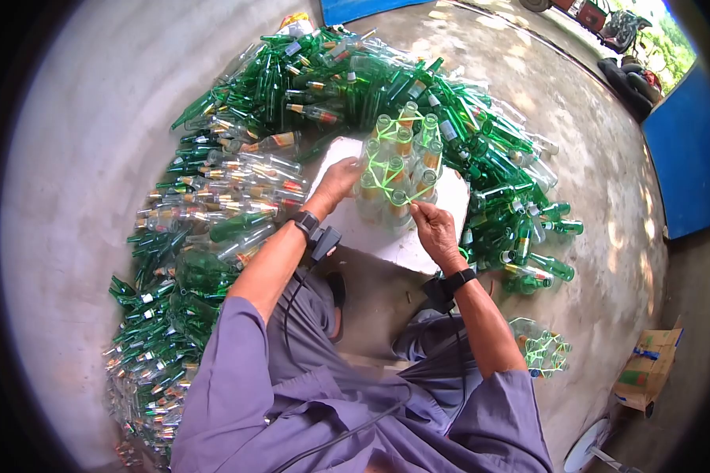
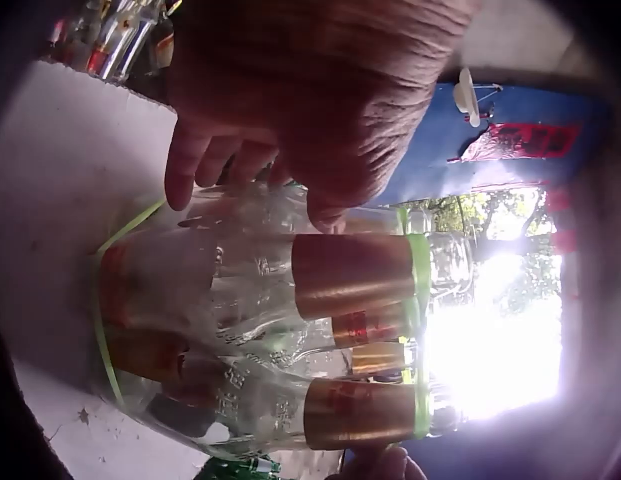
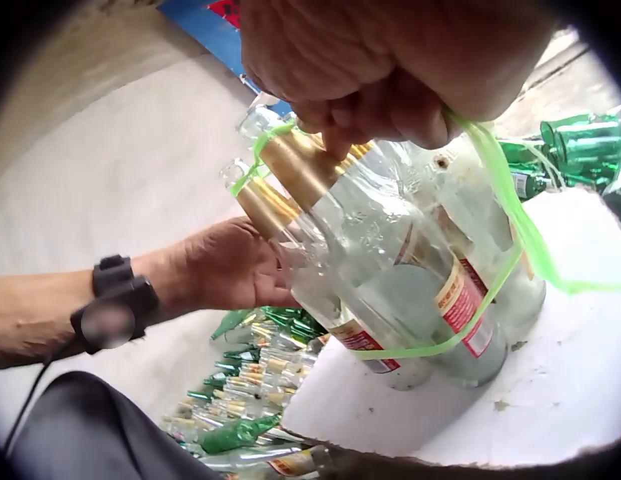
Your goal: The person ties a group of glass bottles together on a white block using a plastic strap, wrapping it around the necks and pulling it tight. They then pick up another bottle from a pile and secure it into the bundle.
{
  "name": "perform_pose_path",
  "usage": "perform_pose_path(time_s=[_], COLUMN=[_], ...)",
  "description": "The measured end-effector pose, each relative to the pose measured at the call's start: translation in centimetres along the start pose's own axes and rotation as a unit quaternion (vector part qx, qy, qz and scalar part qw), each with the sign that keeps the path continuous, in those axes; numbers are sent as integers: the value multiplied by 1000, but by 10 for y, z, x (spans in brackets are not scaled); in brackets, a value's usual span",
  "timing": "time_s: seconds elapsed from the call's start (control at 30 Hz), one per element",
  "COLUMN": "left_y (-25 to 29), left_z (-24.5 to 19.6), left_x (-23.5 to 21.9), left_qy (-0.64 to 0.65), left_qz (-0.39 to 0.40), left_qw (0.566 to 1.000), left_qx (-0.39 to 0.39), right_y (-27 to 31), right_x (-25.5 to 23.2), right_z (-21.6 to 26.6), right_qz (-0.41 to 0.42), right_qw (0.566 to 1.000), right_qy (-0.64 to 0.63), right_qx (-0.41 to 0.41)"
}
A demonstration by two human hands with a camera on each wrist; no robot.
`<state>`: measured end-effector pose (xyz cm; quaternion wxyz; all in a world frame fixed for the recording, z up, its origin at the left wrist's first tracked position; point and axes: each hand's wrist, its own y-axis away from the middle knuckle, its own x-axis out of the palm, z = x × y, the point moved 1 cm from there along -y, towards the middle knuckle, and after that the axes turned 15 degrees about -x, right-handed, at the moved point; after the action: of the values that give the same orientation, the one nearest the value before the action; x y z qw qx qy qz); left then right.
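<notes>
A cluster of several clear glass bottles point(image 1: 368, 191) with gold neck labels stands upright on a white block point(image 1: 371, 246). Bright green plastic string point(image 3: 502, 190) zigzags between the bottle necks and also circles the bodies lower down. At the near side of the cluster, my right hand point(image 1: 438, 232) pinches the string close to a bottle neck; a loose length trails from this hand in the right wrist view. My left hand point(image 1: 338, 181) rests against the cluster's left side, fingers extended along the glass. Its fingertips touch the bottles in the left wrist view point(image 2: 290, 110).
Green bottles point(image 1: 521, 213) lie heaped behind and right of the block. Mostly clear bottles point(image 1: 248, 177) are stacked along the left wall. Another string-tied bundle point(image 1: 540, 347) stands by my right elbow. A cardboard box point(image 1: 648, 363) and a blue door point(image 1: 694, 158) are farther right.
</notes>
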<state>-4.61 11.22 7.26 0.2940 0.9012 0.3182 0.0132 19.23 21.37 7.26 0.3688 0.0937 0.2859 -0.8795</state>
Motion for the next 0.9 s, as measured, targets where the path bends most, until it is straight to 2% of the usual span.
perform_pose_path(time_s=[0.03,0.1,0.13,0.17,0.2,0.27,0.3,0.37,0.4,0.43,0.5,0.53,0.57,0.63,0.73,0.83,0.9], left_y=[-11,-17,-20,-7,14,71,79,91,99,95,81,75,74,70,71,65,64], left_z=[6,4,4,-5,-20,-57,-64,-73,-79,-78,-75,-73,-73,-71,-71,-69,-70], left_x=[-6,-14,-15,-12,-7,9,15,27,36,41,51,54,56,60,62,62,64], left_qy=[-1,-93,-59,-61,-111,-207,-211,-263,-302,-303,-334,-364,-365,-437,-426,-375,-404], left_qz=[0,-94,-126,-127,-177,-261,-260,-169,-133,-132,-37,-17,-15,1,-7,23,20], left_qw=[1000,989,983,983,952,853,853,807,807,806,812,807,806,819,840,853,851], left_qx=[-1,68,116,116,223,402,401,501,490,490,478,465,465,371,335,363,335], right_y=[-1,-3,-5,-6,-7,-9,-10,-13,-13,-14,-14,-14,-14,-14,-15,-17,-14], right_x=[-1,-2,-1,-1,1,4,4,5,7,9,10,9,9,6,3,6,14], right_z=[-1,6,4,3,3,3,5,7,5,3,1,0,0,-1,-1,1,-5], right_qz=[-1,-8,-18,-28,-29,-39,-41,-31,-48,-50,-62,-63,-61,-61,-84,-93,-78], right_qw=[998,998,995,991,991,990,991,995,996,995,995,995,994,991,988,979,985], right_qy=[37,41,74,108,106,124,122,90,64,64,59,59,88,117,132,179,115], right_qx=[-42,-53,-67,-79,-79,-46,-43,43,49,49,45,46,34,24,-2,-23,97])
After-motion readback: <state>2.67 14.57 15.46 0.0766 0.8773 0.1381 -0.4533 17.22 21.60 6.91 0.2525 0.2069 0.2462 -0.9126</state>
